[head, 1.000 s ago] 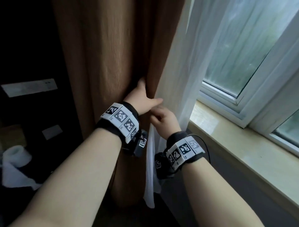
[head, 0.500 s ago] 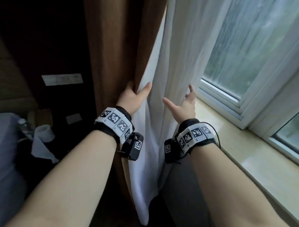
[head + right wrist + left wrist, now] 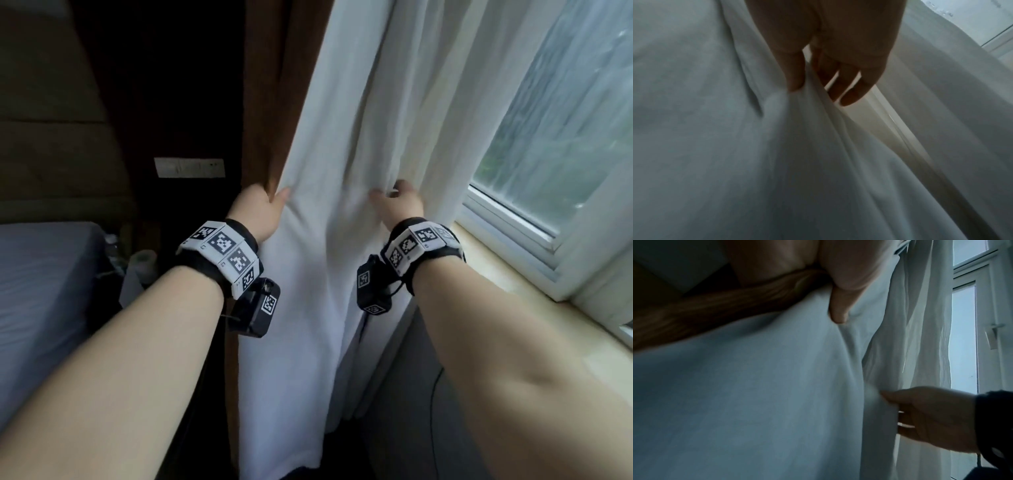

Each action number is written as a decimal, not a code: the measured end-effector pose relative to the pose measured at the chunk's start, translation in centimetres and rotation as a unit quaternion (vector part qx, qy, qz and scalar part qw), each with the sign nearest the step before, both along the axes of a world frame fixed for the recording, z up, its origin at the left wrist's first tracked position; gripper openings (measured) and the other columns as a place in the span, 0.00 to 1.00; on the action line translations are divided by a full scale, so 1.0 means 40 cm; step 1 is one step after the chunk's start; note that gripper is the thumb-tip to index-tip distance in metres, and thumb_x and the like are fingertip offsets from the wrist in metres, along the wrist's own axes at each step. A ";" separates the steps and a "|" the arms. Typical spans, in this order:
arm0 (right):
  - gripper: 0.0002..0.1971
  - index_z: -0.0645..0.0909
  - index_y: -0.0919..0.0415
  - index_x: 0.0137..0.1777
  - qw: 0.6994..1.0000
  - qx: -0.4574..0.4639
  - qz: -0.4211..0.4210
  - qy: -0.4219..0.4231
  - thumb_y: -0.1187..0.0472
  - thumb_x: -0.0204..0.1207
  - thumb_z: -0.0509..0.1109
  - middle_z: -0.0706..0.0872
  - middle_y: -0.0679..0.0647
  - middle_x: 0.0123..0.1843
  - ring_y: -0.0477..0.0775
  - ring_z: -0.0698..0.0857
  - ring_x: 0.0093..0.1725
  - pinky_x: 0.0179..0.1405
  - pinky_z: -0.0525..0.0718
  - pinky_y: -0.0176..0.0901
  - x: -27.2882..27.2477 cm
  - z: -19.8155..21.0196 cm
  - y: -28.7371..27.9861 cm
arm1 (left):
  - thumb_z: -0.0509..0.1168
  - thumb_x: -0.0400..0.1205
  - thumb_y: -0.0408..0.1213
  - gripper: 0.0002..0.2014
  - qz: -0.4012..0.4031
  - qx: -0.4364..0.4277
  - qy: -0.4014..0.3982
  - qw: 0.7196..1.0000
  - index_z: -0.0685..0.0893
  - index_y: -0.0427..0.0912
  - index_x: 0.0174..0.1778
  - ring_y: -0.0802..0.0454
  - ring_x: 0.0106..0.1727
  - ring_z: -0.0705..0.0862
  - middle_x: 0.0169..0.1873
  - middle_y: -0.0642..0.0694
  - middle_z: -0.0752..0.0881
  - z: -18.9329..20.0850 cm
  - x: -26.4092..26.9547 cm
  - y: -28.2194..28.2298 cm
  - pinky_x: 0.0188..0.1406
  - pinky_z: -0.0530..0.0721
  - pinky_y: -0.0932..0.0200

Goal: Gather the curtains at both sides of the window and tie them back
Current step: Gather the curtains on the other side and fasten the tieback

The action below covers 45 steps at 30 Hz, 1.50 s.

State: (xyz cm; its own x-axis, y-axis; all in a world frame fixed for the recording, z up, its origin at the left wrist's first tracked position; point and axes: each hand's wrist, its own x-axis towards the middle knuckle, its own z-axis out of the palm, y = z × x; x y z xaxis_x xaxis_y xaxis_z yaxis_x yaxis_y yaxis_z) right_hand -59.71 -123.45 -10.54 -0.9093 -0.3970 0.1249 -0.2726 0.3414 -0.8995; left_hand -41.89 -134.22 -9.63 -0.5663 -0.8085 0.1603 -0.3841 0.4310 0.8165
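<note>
We see the white curtain [image 3: 329,274] hanging through the centre of the frame, opaque and softly creased, with the brown curtain [image 3: 267,102] at its left edge and a sheer curtain [image 3: 513,120] to its right over the window [image 3: 565,144]. Our left hand [image 3: 258,212] grips the brown and white edges together, thumb pressed into the white cloth. Our right hand [image 3: 399,205] pinches a white fold between thumb and fingers. Half a second ago the right hand was spread with nothing held; the white panel now spans wider between our hands.
</note>
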 end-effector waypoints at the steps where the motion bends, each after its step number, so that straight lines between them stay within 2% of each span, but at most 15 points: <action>1: 0.12 0.77 0.60 0.57 1.000 0.003 -0.007 0.024 0.56 0.78 0.62 0.78 0.51 0.35 0.56 0.79 0.44 0.42 0.70 0.37 -0.003 0.010 -0.004 | 0.58 0.84 0.45 0.22 0.000 0.000 -0.003 1.000 0.79 0.26 0.60 0.36 0.63 0.81 0.59 0.30 0.83 0.002 0.003 -0.004 0.58 0.76 0.54; 6: 0.13 0.78 0.67 0.59 0.985 -0.142 -0.004 0.100 0.62 0.82 0.58 0.80 0.57 0.47 0.52 0.76 0.48 0.42 0.67 0.33 0.047 -0.030 0.000 | 0.57 0.85 0.40 0.19 0.003 0.003 -0.003 1.000 0.76 0.27 0.64 0.36 0.67 0.78 0.64 0.30 0.80 0.016 -0.015 -0.008 0.58 0.73 0.56; 9: 0.13 0.77 0.73 0.49 0.971 -0.089 0.067 0.212 0.61 0.80 0.57 0.76 0.59 0.42 0.53 0.74 0.45 0.42 0.65 0.35 0.099 -0.086 -0.003 | 0.57 0.85 0.41 0.20 -0.025 0.028 -0.008 0.999 0.75 0.27 0.65 0.37 0.67 0.77 0.63 0.31 0.80 0.020 -0.040 0.003 0.57 0.72 0.58; 12: 0.06 0.76 0.66 0.46 0.945 -0.014 0.161 0.283 0.67 0.80 0.57 0.69 0.56 0.42 0.50 0.69 0.42 0.41 0.62 0.35 0.124 -0.095 -0.022 | 0.58 0.84 0.48 0.23 -0.065 0.060 0.003 0.996 0.78 0.31 0.64 0.42 0.64 0.80 0.56 0.36 0.83 0.024 -0.067 0.004 0.51 0.73 0.64; 16: 0.06 0.76 0.69 0.47 0.925 0.032 0.215 0.311 0.68 0.79 0.58 0.78 0.64 0.46 0.56 0.76 0.42 0.44 0.74 0.50 0.146 -0.102 -0.056 | 0.63 0.71 0.67 0.42 -0.119 0.152 0.099 0.976 0.74 0.38 0.71 0.49 0.71 0.75 0.68 0.45 0.79 0.061 -0.093 0.024 0.74 0.67 0.60; 21: 0.08 0.81 0.65 0.49 0.902 0.084 0.290 0.308 0.64 0.81 0.61 0.81 0.62 0.50 0.59 0.81 0.49 0.49 0.78 0.50 0.157 -0.136 -0.039 | 0.66 0.80 0.46 0.23 -0.084 0.011 -0.017 0.996 0.78 0.29 0.61 0.45 0.57 0.81 0.51 0.40 0.81 0.104 -0.132 0.016 0.46 0.71 0.62; 23: 0.12 0.84 0.63 0.51 0.907 0.118 0.284 0.289 0.57 0.82 0.62 0.82 0.60 0.53 0.59 0.81 0.52 0.53 0.77 0.46 0.130 -0.127 -0.006 | 0.60 0.83 0.42 0.20 -0.053 -0.024 -0.033 0.998 0.78 0.26 0.59 0.37 0.60 0.81 0.56 0.32 0.83 0.099 -0.139 -0.002 0.49 0.75 0.54; 25: 0.16 0.84 0.57 0.58 0.947 0.068 0.148 0.277 0.50 0.80 0.63 0.81 0.59 0.56 0.57 0.80 0.58 0.59 0.74 0.42 0.090 -0.107 0.027 | 0.56 0.85 0.41 0.20 -0.026 -0.034 -0.030 0.999 0.78 0.25 0.59 0.33 0.60 0.81 0.59 0.28 0.82 0.089 -0.142 -0.019 0.52 0.76 0.50; 27: 0.22 0.76 0.53 0.67 0.961 0.014 -0.035 0.273 0.46 0.75 0.66 0.76 0.58 0.64 0.58 0.75 0.67 0.69 0.70 0.46 0.046 -0.082 0.050 | 0.54 0.86 0.42 0.21 0.001 -0.039 -0.019 0.999 0.77 0.24 0.60 0.32 0.62 0.79 0.60 0.27 0.81 0.081 -0.136 -0.031 0.54 0.75 0.49; 29: 0.35 0.64 0.51 0.74 0.973 0.001 -0.100 0.206 0.44 0.69 0.72 0.69 0.58 0.71 0.58 0.69 0.72 0.74 0.68 0.54 0.000 -0.062 0.039 | 0.54 0.86 0.43 0.22 0.009 -0.044 -0.009 0.999 0.78 0.25 0.60 0.31 0.63 0.79 0.60 0.26 0.81 0.077 -0.130 -0.043 0.54 0.74 0.50; 31: 0.46 0.54 0.49 0.77 0.991 -0.028 -0.070 0.106 0.44 0.63 0.76 0.68 0.58 0.73 0.58 0.71 0.72 0.73 0.71 0.55 -0.031 -0.042 0.008 | 0.54 0.86 0.45 0.23 0.008 -0.037 0.003 0.999 0.79 0.25 0.57 0.32 0.61 0.80 0.57 0.26 0.83 0.074 -0.130 -0.053 0.51 0.75 0.51; 33: 0.44 0.51 0.49 0.77 0.998 -0.058 -0.038 0.010 0.49 0.67 0.74 0.76 0.56 0.68 0.58 0.79 0.64 0.67 0.78 0.53 -0.050 -0.024 -0.023 | 0.55 0.85 0.50 0.26 0.003 -0.030 0.010 0.999 0.81 0.26 0.54 0.33 0.58 0.82 0.54 0.27 0.85 0.072 -0.128 -0.055 0.45 0.74 0.54; 37: 0.22 0.73 0.61 0.68 0.999 -0.022 -0.034 -0.023 0.52 0.79 0.57 0.83 0.59 0.58 0.61 0.83 0.58 0.63 0.81 0.53 -0.057 -0.002 -0.067 | 0.63 0.78 0.56 0.33 -0.028 -0.012 0.032 0.999 0.78 0.23 0.58 0.34 0.52 0.84 0.50 0.27 0.85 0.061 -0.121 -0.049 0.26 0.62 0.66; 41: 0.21 0.77 0.48 0.66 0.991 -0.104 0.052 -0.060 0.41 0.78 0.59 0.85 0.46 0.55 0.49 0.84 0.55 0.59 0.82 0.43 0.023 -0.026 -0.058 | 0.63 0.79 0.54 0.26 -0.012 -0.028 0.015 0.999 0.80 0.32 0.59 0.41 0.48 0.82 0.50 0.35 0.86 0.065 -0.128 -0.060 0.34 0.67 0.64; 45: 0.10 0.84 0.55 0.40 0.975 -0.092 0.185 -0.083 0.49 0.75 0.70 0.88 0.45 0.34 0.46 0.87 0.37 0.45 0.86 0.45 0.074 -0.022 -0.030 | 0.60 0.83 0.48 0.21 -0.005 -0.009 0.034 0.999 0.80 0.32 0.60 0.35 0.57 0.82 0.55 0.33 0.85 0.063 -0.138 -0.070 0.43 0.71 0.59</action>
